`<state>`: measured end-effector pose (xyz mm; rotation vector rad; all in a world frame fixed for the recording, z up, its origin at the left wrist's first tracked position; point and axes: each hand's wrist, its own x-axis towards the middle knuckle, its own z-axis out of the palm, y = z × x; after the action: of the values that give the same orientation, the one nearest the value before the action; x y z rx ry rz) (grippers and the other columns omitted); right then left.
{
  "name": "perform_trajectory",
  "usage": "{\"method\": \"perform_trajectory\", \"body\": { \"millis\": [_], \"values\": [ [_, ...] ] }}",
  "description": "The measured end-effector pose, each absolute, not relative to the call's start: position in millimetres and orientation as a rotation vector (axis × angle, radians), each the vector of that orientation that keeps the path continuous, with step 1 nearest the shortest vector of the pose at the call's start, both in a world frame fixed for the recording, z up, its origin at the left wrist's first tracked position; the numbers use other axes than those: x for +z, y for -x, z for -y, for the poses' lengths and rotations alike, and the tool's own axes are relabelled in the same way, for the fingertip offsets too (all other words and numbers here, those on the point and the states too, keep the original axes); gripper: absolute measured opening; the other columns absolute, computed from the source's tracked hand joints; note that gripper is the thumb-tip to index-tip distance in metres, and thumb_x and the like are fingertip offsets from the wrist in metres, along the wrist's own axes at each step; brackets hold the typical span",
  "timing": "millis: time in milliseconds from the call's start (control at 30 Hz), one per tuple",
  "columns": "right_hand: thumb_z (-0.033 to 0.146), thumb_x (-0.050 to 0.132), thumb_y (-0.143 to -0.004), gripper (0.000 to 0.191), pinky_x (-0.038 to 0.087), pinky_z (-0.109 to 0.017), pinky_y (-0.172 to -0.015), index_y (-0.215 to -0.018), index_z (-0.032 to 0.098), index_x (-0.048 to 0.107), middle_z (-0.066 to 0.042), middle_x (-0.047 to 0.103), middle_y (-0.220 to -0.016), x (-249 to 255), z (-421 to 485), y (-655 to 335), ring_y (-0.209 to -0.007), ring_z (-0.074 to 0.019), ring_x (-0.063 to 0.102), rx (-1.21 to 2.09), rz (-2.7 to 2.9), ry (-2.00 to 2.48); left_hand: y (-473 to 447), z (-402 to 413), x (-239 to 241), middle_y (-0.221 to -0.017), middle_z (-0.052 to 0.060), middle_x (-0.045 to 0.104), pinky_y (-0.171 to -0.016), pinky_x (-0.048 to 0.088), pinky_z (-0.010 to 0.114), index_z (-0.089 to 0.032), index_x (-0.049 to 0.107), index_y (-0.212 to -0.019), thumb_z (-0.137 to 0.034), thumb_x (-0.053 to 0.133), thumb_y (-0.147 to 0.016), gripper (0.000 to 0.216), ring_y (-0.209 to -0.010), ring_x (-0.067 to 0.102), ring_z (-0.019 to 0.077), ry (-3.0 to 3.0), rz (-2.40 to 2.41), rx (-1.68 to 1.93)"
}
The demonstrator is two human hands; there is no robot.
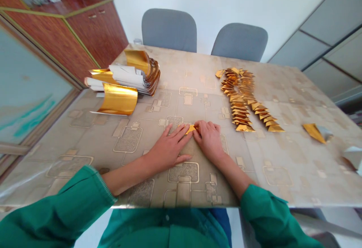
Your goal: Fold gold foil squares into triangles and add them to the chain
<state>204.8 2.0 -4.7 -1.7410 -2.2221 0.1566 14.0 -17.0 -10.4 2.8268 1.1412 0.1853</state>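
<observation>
A small piece of gold foil paper (191, 129) lies on the table (283, 165) between my two hands. My left hand (169, 146) lies flat with its fingers stretched out, the fingertips pressing on the paper's left part. My right hand (208, 138) rests beside it with fingers curled down onto the paper's right edge. Most of the paper is hidden under the fingers.
A stack of curled gold-and-white foil sheets (127, 82) lies at the back left. Rows of several folded gold triangles (246, 101) lie at the right. Loose folded gold pieces (315, 132) sit at the far right. Two grey chairs (169, 29) stand behind the table; a wooden cabinet (70, 33) stands left.
</observation>
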Motion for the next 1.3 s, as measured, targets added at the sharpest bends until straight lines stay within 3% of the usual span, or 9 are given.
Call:
{"method": "perform_trajectory", "body": {
  "millis": [333, 467, 733, 933, 1100, 1300],
  "values": [
    [0.020, 0.052, -0.093, 0.012, 0.027, -0.035, -0.082, -0.101, 0.020, 0.060, -0.004, 0.071, -0.092, 0.1, -2.1, -206.2, -0.089, -0.0219, 0.058, 0.220, 2.192, 1.804, 10.1, 4.6, -9.5, -0.159, 0.009, 0.032, -0.122, 0.008, 0.051, -0.023, 0.033, -0.152, -0.052, 0.045, -0.099, 0.061, -0.148, 0.028, 0.0252, -2.910, -1.063, 0.232],
    [0.019, 0.052, -0.093, 0.013, 0.026, -0.035, -0.081, -0.102, 0.021, 0.061, -0.004, 0.072, -0.095, -0.5, -1.7, -205.1, -0.090, -0.0224, 0.058, 0.199, 2.182, 1.787, 9.8, 16.8, -5.2, -0.157, 0.012, 0.037, -0.122, 0.009, 0.053, -0.018, 0.040, -0.149, -0.045, 0.047, -0.100, 0.056, -0.148, 0.028, 0.0275, -2.933, -1.187, 0.326],
    [0.017, 0.053, -0.090, 0.015, 0.027, -0.036, -0.082, -0.102, 0.021, 0.063, -0.004, 0.073, -0.098, -1.7, -1.8, -203.6, -0.093, -0.0231, 0.058, 0.192, 2.180, 1.805, -9.9, 31.0, -15.4, -0.158, 0.014, 0.033, -0.123, 0.002, 0.049, -0.010, 0.035, -0.150, -0.061, 0.041, -0.097, 0.073, -0.147, 0.031, 0.0272, -2.901, -1.115, 0.276],
    [0.016, 0.052, -0.089, 0.019, 0.028, -0.036, -0.082, -0.105, 0.020, 0.063, -0.004, 0.073, -0.099, -0.5, -2.6, -204.9, -0.093, -0.0230, 0.059, 0.242, 2.169, 1.817, -6.6, 28.4, -13.4, -0.157, 0.013, 0.035, -0.122, 0.007, 0.048, -0.013, 0.029, -0.153, -0.055, 0.045, -0.098, 0.071, -0.146, 0.032, 0.0254, -2.825, -1.124, 0.294],
    [0.017, 0.051, -0.090, 0.020, 0.029, -0.036, -0.084, -0.107, 0.021, 0.062, -0.005, 0.073, -0.097, 1.5, -1.3, -205.2, -0.093, -0.0235, 0.059, 0.252, 2.156, 1.819, -8.6, 25.3, -6.8, -0.156, 0.012, 0.038, -0.121, 0.013, 0.049, -0.016, 0.038, -0.149, -0.054, 0.048, -0.097, 0.065, -0.143, 0.037, 0.0265, -2.776, -1.130, 0.284],
    [0.021, 0.051, -0.093, 0.017, 0.029, -0.036, -0.085, -0.107, 0.021, 0.061, -0.006, 0.072, -0.101, 1.0, 0.3, -204.9, -0.095, -0.0239, 0.059, 0.233, 2.173, 1.811, -7.9, 23.8, -7.5, -0.154, 0.011, 0.041, -0.122, 0.010, 0.049, -0.016, 0.041, -0.147, -0.053, 0.049, -0.097, 0.063, -0.142, 0.039, 0.0254, -2.754, -1.149, 0.316]
  ]
}}
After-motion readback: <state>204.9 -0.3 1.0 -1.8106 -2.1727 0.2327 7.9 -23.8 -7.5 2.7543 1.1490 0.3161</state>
